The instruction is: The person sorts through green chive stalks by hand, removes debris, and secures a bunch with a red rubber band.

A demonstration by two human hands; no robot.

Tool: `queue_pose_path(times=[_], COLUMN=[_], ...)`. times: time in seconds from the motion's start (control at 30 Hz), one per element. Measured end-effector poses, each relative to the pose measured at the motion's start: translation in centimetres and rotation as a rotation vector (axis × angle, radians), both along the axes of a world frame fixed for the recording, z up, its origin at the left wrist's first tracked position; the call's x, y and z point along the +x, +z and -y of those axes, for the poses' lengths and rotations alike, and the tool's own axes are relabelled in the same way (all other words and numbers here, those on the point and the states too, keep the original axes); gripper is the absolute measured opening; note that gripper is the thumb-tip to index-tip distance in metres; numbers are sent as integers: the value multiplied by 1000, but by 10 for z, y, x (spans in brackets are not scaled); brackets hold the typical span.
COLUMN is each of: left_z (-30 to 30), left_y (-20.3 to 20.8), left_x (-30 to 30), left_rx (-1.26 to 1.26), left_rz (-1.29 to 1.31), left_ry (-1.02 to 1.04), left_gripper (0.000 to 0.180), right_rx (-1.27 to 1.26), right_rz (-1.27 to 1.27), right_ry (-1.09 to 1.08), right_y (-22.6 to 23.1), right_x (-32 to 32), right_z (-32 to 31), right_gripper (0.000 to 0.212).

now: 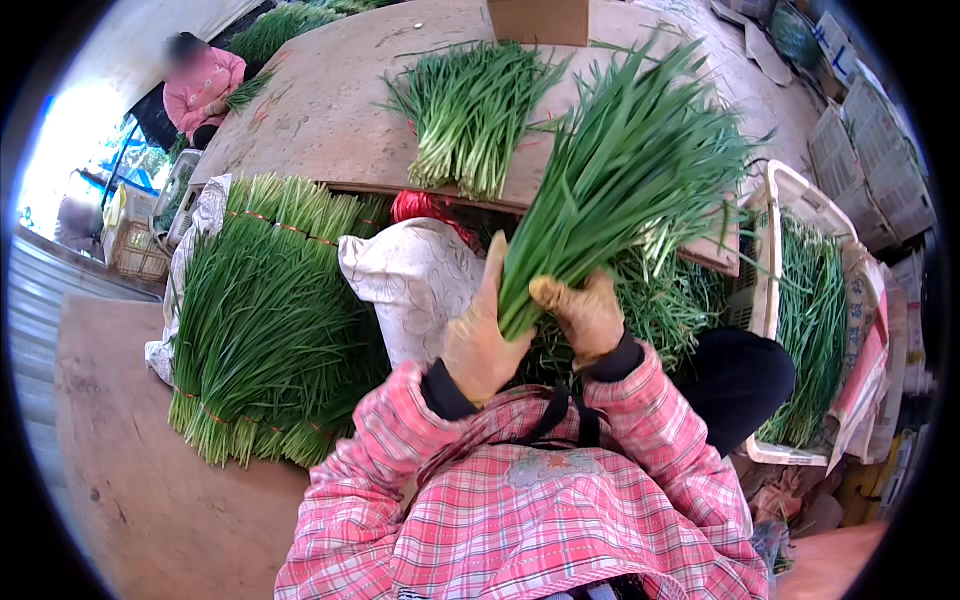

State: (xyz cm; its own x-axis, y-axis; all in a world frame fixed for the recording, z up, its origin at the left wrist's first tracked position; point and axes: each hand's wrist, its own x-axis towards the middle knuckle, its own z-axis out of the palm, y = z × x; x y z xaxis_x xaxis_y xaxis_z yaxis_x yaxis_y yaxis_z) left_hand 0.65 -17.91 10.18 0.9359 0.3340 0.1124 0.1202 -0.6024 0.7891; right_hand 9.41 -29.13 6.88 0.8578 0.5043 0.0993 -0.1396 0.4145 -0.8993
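A big bunch of garlic chives (620,165) rises in front of me, its leaves fanning up and to the right. My left hand (484,348), in a tan glove, is closed round the lower end of the stalks. From the right side, my right hand (590,318), also gloved, grips the same bunch with its thumb across the stalks. Loose chives (640,325) lie below and behind the right hand. Another bunch of chives (480,120) rests on the wooden board beyond, its pale ends toward me.
At left, several tied chive bundles (270,300) are stacked beside a white patterned cloth (415,275). A wooden board (320,110) stretches ahead, with a cardboard box (540,22) on it. To my right stands a white crate (765,300) of chives. A person (203,85) sits far left.
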Motion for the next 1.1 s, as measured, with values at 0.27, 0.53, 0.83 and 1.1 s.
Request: queue_pose_path(times=[0.27, 0.53, 0.83, 1.1], left_z=[-86, -205, -239, -210], left_y=[42, -15, 19, -28], left_x=[132, 185, 214, 242], left_rx=[126, 197, -298, 235], left_rz=[436, -178, -133, -275], left_ry=[-141, -173, 32, -115], left_gripper=[90, 69, 57, 124], right_rx=[-160, -1038, -711, -780], right_rz=[405, 317, -34, 217], right_ry=[59, 41, 14, 228], right_y=[96, -12, -33, -3], right_x=[137, 232, 247, 245], right_z=[-75, -152, -151, -162], right_gripper=[39, 76, 60, 47])
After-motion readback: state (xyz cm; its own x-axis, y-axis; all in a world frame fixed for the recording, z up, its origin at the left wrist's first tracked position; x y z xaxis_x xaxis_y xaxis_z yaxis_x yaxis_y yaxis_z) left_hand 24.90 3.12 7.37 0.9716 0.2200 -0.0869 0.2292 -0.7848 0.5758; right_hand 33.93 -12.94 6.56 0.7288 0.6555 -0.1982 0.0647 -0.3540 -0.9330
